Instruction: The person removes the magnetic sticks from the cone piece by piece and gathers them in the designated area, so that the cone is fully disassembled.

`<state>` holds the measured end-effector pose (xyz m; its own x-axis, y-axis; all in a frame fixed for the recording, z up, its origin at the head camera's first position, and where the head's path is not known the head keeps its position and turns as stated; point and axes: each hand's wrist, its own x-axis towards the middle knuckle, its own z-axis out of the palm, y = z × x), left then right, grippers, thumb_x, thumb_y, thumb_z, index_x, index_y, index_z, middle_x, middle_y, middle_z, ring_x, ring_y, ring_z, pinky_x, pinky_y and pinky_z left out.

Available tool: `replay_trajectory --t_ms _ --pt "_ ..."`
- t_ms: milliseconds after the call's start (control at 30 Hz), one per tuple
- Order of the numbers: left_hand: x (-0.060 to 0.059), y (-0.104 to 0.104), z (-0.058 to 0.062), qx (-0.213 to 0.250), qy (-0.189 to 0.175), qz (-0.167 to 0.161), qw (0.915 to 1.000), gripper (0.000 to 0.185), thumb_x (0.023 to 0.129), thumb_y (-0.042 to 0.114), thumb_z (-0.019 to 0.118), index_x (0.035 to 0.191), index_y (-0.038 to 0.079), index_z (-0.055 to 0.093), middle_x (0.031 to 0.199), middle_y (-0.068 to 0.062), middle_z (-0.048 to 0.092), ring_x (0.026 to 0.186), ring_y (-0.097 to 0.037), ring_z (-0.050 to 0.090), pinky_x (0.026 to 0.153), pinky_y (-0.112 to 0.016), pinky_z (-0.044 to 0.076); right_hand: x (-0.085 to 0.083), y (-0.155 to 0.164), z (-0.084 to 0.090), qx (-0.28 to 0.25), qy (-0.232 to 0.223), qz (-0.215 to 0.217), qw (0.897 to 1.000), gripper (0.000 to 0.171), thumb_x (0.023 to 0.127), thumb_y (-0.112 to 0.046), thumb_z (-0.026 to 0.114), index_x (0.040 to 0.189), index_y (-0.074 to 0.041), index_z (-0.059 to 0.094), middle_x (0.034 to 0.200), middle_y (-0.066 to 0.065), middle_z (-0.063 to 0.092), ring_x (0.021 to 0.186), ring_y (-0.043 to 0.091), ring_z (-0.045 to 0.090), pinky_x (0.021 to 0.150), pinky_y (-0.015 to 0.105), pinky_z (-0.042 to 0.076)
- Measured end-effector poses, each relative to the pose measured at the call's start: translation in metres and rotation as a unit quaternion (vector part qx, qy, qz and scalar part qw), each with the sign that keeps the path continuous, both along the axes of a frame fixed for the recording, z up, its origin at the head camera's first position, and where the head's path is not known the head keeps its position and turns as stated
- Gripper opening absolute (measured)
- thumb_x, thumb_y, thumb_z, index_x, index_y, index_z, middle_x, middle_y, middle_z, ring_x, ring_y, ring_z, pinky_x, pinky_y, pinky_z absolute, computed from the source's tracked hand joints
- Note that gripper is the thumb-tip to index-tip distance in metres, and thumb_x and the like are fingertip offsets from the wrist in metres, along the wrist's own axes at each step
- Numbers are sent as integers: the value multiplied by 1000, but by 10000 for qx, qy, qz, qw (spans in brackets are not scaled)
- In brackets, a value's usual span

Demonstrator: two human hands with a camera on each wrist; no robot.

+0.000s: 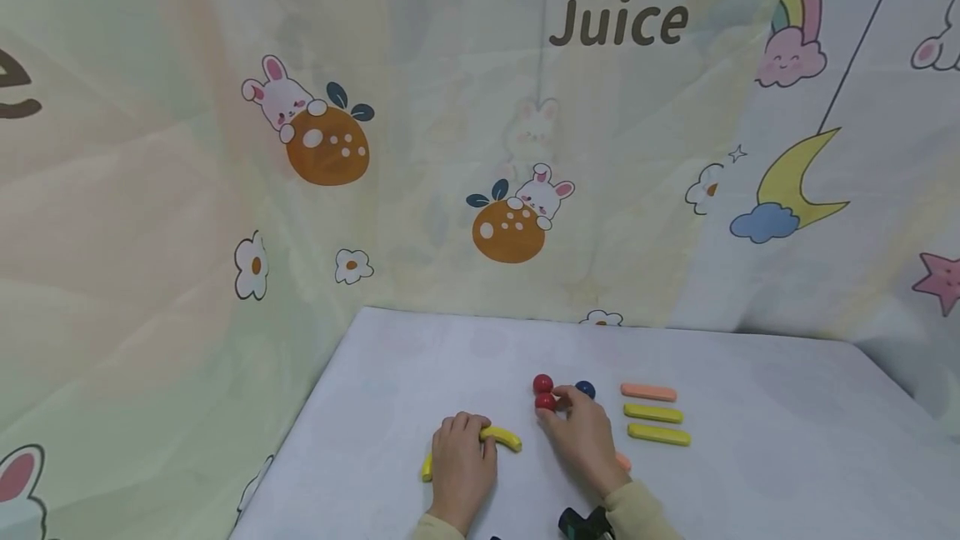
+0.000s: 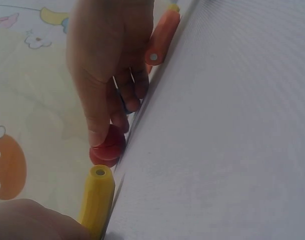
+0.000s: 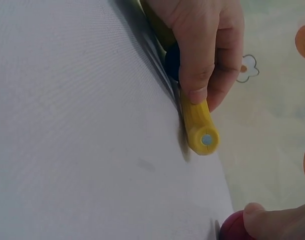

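My left hand (image 1: 463, 465) pinches a curved yellow magnetic stick (image 1: 501, 438) between thumb and fingers. In the right wrist view, the yellow stick's round metal tip (image 3: 206, 139) points away from that hand, and a dark blue ball (image 3: 172, 62) sits behind the thumb. Another yellow piece (image 1: 427, 467) shows left of the hand, its middle hidden. My right hand (image 1: 585, 440) pinches the nearer red ball (image 1: 545, 402), partly covered by the fingers. A second red ball (image 1: 543, 384) lies just behind it. Beyond the right hand lies a blue ball (image 1: 585, 390).
To the right lie an orange stick (image 1: 648, 392) and two straight yellow sticks, one farther (image 1: 653, 413) and one nearer (image 1: 658, 434). An orange piece (image 1: 623, 461) is partly hidden by the right wrist. A printed curtain (image 1: 420, 107) hangs behind the white table (image 1: 750, 473).
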<state>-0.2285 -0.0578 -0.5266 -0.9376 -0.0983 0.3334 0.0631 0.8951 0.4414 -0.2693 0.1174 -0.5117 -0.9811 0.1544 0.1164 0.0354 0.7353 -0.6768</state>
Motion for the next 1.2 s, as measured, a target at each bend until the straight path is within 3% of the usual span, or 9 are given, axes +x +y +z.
replay_trajectory --t_ms 167,300,467,633,733,833,1033,1200 --pt "2 0 0 -3 82 -30 10000 13 83 22 74 95 18 70 90 5 60 92 -17 54 87 -42 45 8 2 -1 113 246 -69 9996 42 81 -27 80 117 -10 66 102 3 67 92 20 59 77 41 51" --pt "2 0 -1 49 125 -223 9997 14 83 20 76 95 19 70 89 7 60 90 -15 54 85 -39 46 26 -5 3 374 474 32 9982 33 81 -24 80 110 -13 69 100 -1 66 94 19 60 81 42 52" --pt "3 0 -1 122 408 -750 9963 16 81 17 78 95 20 70 87 10 59 86 -11 55 77 -34 46 51 -19 10 897 456 748 9921 25 79 -30 81 98 -17 72 83 -8 61 72 8 53 64 29 48" --pt "5 2 -1 242 411 -1113 9926 16 82 19 78 95 23 70 89 14 60 86 -7 56 76 -30 47 59 -24 9 1300 69 1227 9839 31 78 -32 81 101 -15 70 83 -7 59 68 5 50 64 29 50" --pt "6 3 -2 311 508 -1385 9886 17 82 21 78 97 23 70 91 14 62 87 -7 56 75 -29 46 60 -23 7 1338 -114 1129 9845 29 78 -28 81 100 -14 70 83 -7 59 68 5 51 66 30 52" --pt "7 3 -4 278 689 -1539 9853 21 82 22 78 101 22 70 94 12 62 89 -9 56 76 -30 47 62 -21 7 1421 -2 933 9854 23 78 -25 81 95 -14 71 81 -7 59 67 5 51 64 29 52" --pt "10 6 2 -1 860 -1287 9880 31 77 31 81 104 21 69 96 8 61 93 -12 57 81 -35 49 63 -11 5 1511 527 472 9860 20 74 -18 81 91 -14 71 81 -6 61 66 5 55 62 29 54" --pt "11 6 2 -22 575 -1113 9921 31 77 35 81 102 19 70 93 9 60 89 -11 54 79 -33 48 62 -4 3 1543 629 180 9859 23 75 -20 82 94 -13 71 83 -4 63 70 7 61 68 31 56"
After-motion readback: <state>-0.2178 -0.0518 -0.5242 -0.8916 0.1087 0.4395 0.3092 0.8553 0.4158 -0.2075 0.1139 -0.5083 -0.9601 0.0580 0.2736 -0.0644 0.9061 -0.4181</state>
